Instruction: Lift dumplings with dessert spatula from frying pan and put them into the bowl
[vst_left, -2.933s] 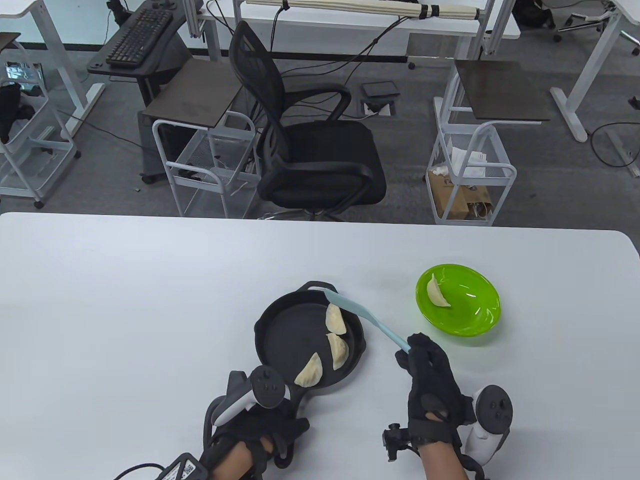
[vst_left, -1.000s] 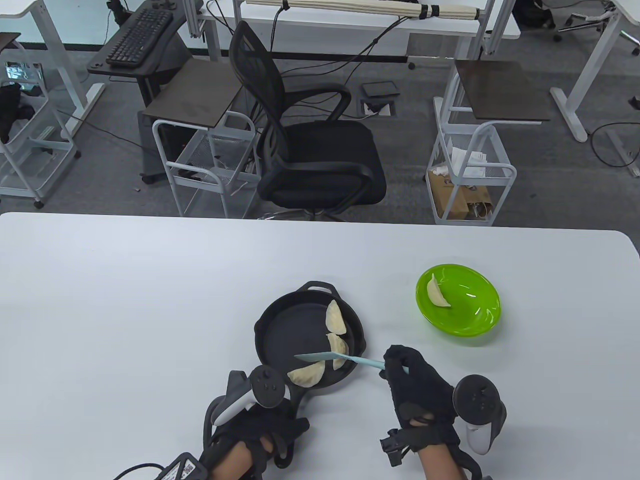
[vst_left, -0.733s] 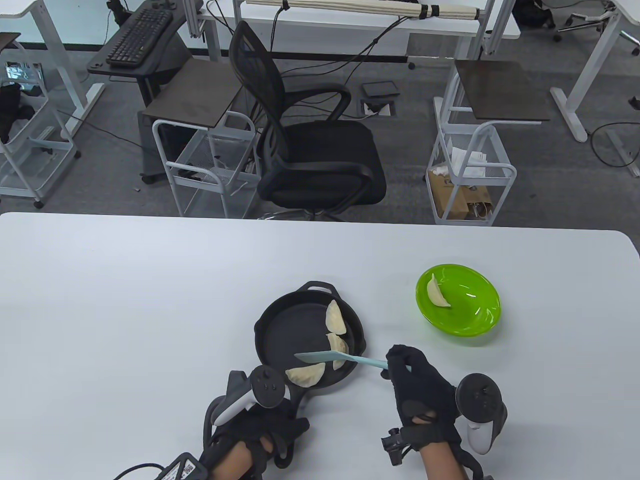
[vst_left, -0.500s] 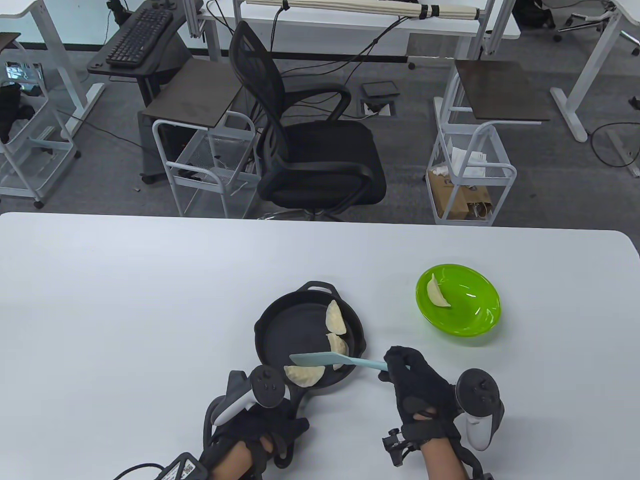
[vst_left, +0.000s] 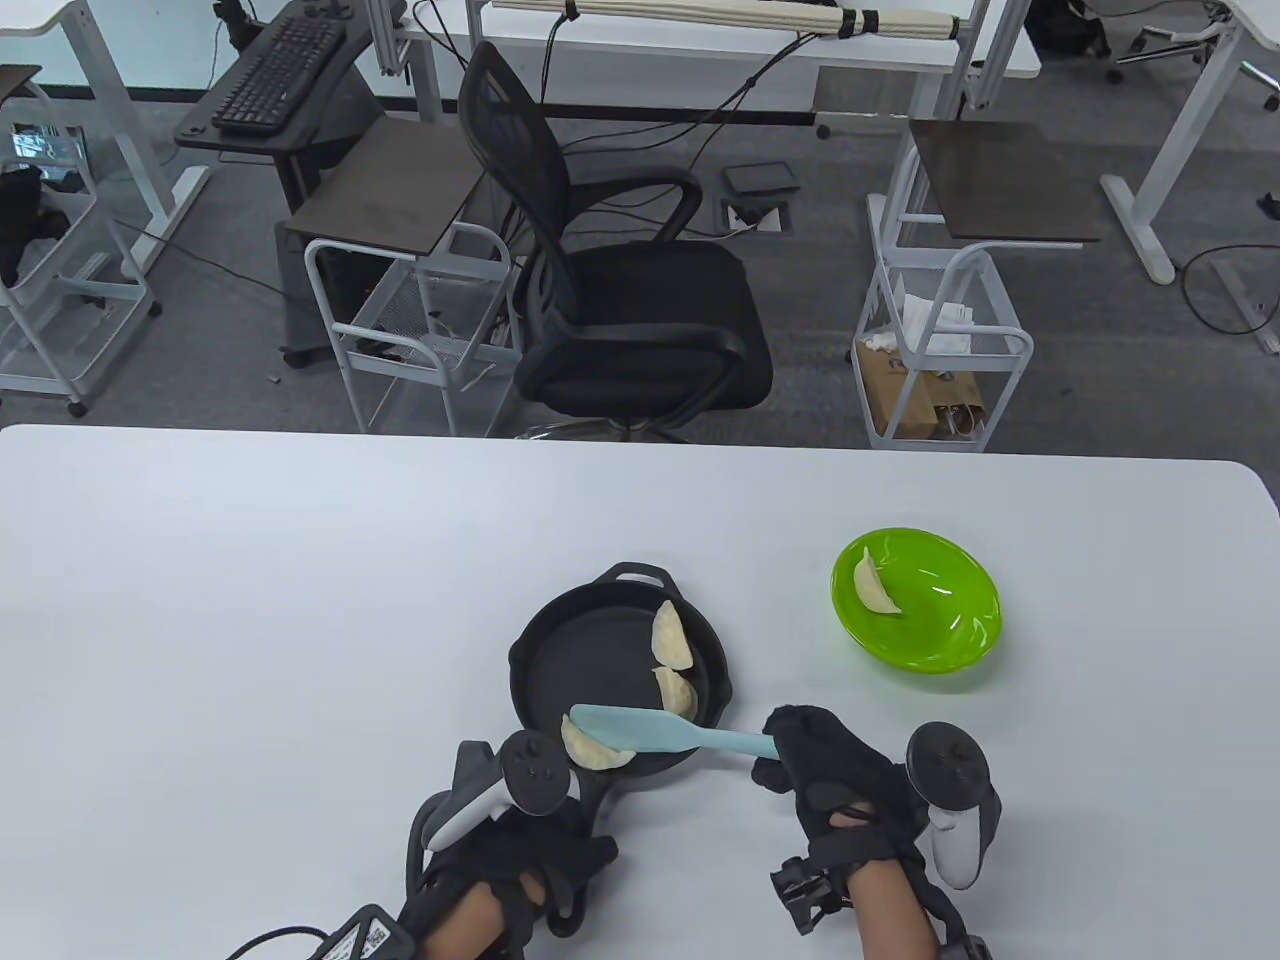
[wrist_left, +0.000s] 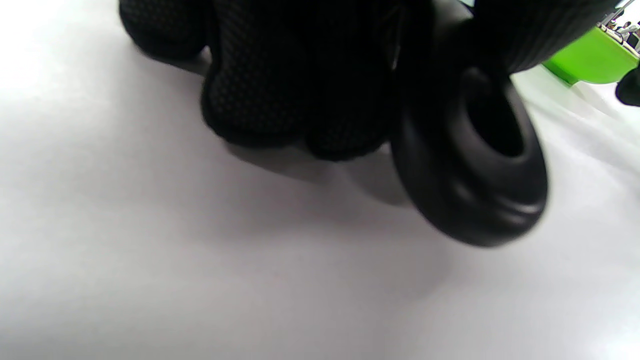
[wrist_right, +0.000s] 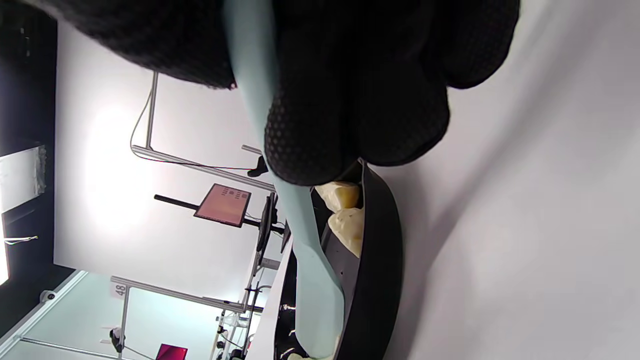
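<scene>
The black frying pan (vst_left: 560, 660) sits on the table and holds three pale dumplings: a far one (vst_left: 673, 637), a middle one (vst_left: 682, 690) and a near one (vst_left: 595, 752). My right hand (vst_left: 815, 760) grips the handle of the light blue spatula (vst_left: 640, 728). Its blade lies flat over the top of the near dumpling. In the right wrist view my fingers (wrist_right: 350, 100) wrap the spatula (wrist_right: 312, 280) above the pan rim (wrist_right: 382, 260). My left hand (vst_left: 505, 855) holds the pan handle (wrist_left: 470, 165). The green bowl (vst_left: 950, 640) holds one dumpling (vst_left: 875, 590).
The bowl stands to the right of the pan, a hand's width from it. A black office chair (vst_left: 620, 300) and wire carts (vst_left: 940, 340) stand beyond the table's far edge. The white table (vst_left: 250, 600) stretches left of the pan.
The spatula swung from the pan's far rim to its near side, turned flat and slid left over the near dumpling. That dumpling shifted left. My left hand stayed put.
</scene>
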